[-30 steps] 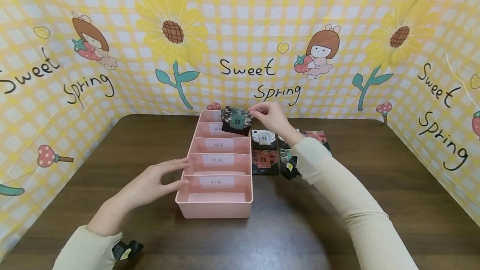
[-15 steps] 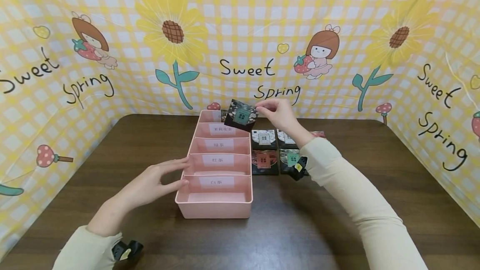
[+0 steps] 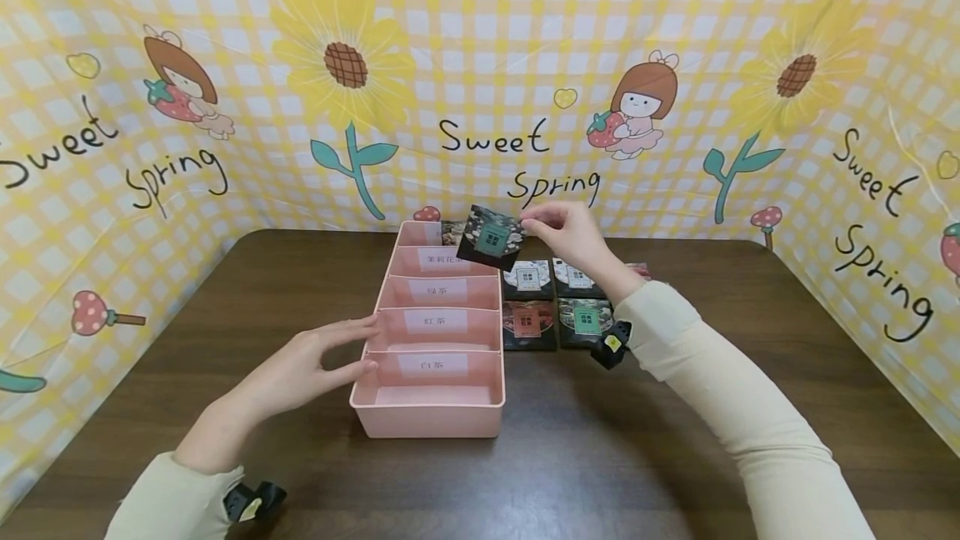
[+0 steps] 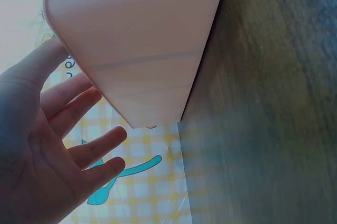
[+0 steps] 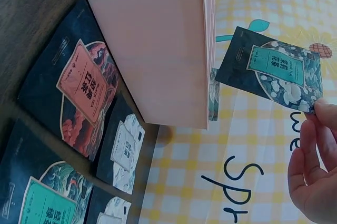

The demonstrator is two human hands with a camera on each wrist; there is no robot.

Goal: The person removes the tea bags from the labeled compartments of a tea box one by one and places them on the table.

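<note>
My right hand point(image 3: 573, 233) pinches a corner of a dark tea packet point(image 3: 491, 237) with a teal label. It holds the packet tilted above the second compartment from the back of a pink divided box point(image 3: 427, 421). In the right wrist view, thumb and fingertips grip the packet's edge. My left hand point(image 3: 300, 369) rests against the box's left side, its fingers extended and touching the rim; the left wrist view shows them spread. Another packet point(image 3: 452, 232) stands in the rearmost compartment, partly hidden by the held one.
Right of the box lie flat tea packets: a red-labelled one point(image 3: 528, 322), a green-labelled one point(image 3: 586, 319), and two white-labelled ones point(image 3: 527, 277) behind. A further reddish packet point(image 3: 639, 269) is mostly hidden by my right sleeve. Paper labels with writing mark the compartments.
My right hand has carried the packet slightly rightward, first rising, then dipping a little. The packet in the rearmost compartment has come into view. My left hand has stayed still.
</note>
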